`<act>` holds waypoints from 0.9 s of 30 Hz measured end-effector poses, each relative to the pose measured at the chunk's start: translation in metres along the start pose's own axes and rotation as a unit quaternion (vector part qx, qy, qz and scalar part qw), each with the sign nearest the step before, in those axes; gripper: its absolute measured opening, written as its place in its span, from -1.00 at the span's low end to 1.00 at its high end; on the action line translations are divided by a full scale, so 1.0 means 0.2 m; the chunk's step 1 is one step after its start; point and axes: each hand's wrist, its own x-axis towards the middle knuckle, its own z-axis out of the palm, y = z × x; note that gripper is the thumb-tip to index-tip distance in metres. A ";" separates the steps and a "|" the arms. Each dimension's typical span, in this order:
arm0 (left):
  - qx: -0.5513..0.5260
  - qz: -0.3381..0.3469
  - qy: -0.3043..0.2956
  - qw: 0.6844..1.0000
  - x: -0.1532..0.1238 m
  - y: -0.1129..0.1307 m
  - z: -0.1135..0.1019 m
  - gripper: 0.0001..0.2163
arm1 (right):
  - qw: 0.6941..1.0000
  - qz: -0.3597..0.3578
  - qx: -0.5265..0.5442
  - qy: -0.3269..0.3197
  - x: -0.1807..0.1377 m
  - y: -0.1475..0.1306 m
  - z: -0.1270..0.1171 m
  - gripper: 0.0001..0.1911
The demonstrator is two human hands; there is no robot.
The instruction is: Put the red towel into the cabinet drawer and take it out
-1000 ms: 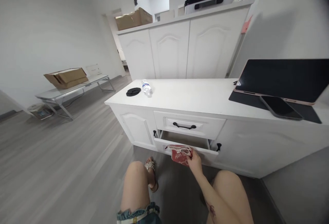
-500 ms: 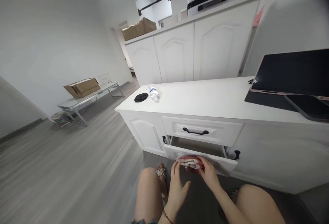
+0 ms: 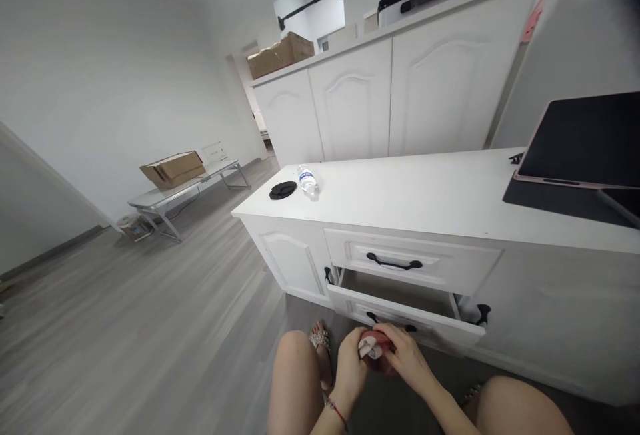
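Observation:
Both my hands meet low in the picture, in front of an open lower drawer [image 3: 405,315] of a white cabinet [image 3: 430,202]. My left hand [image 3: 350,368] and my right hand [image 3: 407,358] are closed round a small red and white cloth item [image 3: 373,345], bunched up between them. The drawer stands pulled out a little, its black handle just behind the cloth. Above it a second drawer [image 3: 410,263] with a black handle is closed. My bare knees frame the hands on both sides.
On the cabinet top lie a water bottle [image 3: 307,180], a black round lid [image 3: 283,190] and a dark tablet [image 3: 585,142] on a black mat. Taller white cupboards [image 3: 395,95] stand behind. A low table [image 3: 185,188] with a cardboard box stands left on the grey floor.
My left hand came up and closed on the cloth item with the right. The item moved down, away from the drawer, and is now bunched. The view shifted left.

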 end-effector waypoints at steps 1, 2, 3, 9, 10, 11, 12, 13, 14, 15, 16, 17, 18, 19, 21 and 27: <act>-0.022 0.002 0.003 1.000 0.00 0.00 -0.01 -0.59 | 1.000 0.019 0.013 0.003 0.01 0.01 0.01 -0.66; -0.043 0.000 0.011 0.999 0.00 -0.01 -0.01 -0.61 | 0.999 0.036 0.030 0.006 0.01 0.03 0.02 -0.65; -0.062 -0.003 0.022 0.998 -0.01 -0.02 -0.02 -0.63 | 0.998 0.050 0.049 0.008 0.02 0.05 0.03 -0.64; -0.111 -0.004 0.046 0.993 -0.04 -0.11 -0.07 -0.66 | 0.982 0.135 0.117 0.065 0.07 0.23 0.12 -0.54; -0.111 -0.009 0.045 0.993 -0.06 -0.13 -0.08 -0.66 | 0.982 0.139 0.099 0.079 0.07 0.26 0.13 -0.54; -0.112 -0.016 0.046 0.993 -0.07 -0.15 -0.09 -0.66 | 0.985 0.132 0.074 0.088 0.07 0.28 0.15 -0.57; -0.112 -0.025 0.049 0.992 -0.08 -0.18 -0.09 -0.66 | 0.988 0.117 0.044 0.091 0.06 0.31 0.16 -0.62; -0.111 -0.034 0.053 0.992 -0.09 -0.21 -0.10 -0.68 | 0.991 0.097 0.016 0.091 0.06 0.33 0.17 -0.67; -0.110 -0.042 0.058 0.991 -0.10 -0.23 -0.10 -0.71 | 0.993 0.079 -0.010 0.089 0.05 0.34 0.19 -0.71; -0.108 -0.048 0.060 0.991 -0.11 -0.25 -0.10 -0.74 | 0.994 0.064 -0.031 0.084 0.04 0.35 0.19 -0.73; -0.107 -0.052 0.061 0.991 -0.12 -0.27 -0.10 -0.75 | 0.994 0.053 -0.046 0.081 0.04 0.36 0.20 -0.74; -0.106 -0.055 0.059 0.991 -0.13 -0.29 -0.10 -0.76 | 0.994 0.048 -0.056 0.082 0.04 0.37 0.21 -0.75; -0.107 -0.056 0.057 0.991 -0.13 -0.30 -0.10 -0.76 | 0.993 0.046 -0.064 0.088 0.04 0.37 0.22 -0.75; -0.107 -0.057 0.054 0.991 -0.13 -0.31 -0.11 -0.76 | 0.992 0.044 -0.067 0.094 0.05 0.37 0.22 -0.76; -0.107 -0.054 0.048 0.992 -0.14 -0.33 -0.11 -0.76 | 0.991 0.039 -0.071 0.102 0.06 0.37 0.23 -0.76; -0.102 -0.061 0.047 0.992 -0.14 -0.35 -0.12 -0.76 | 0.993 0.036 -0.064 0.091 0.14 0.38 0.20 -0.75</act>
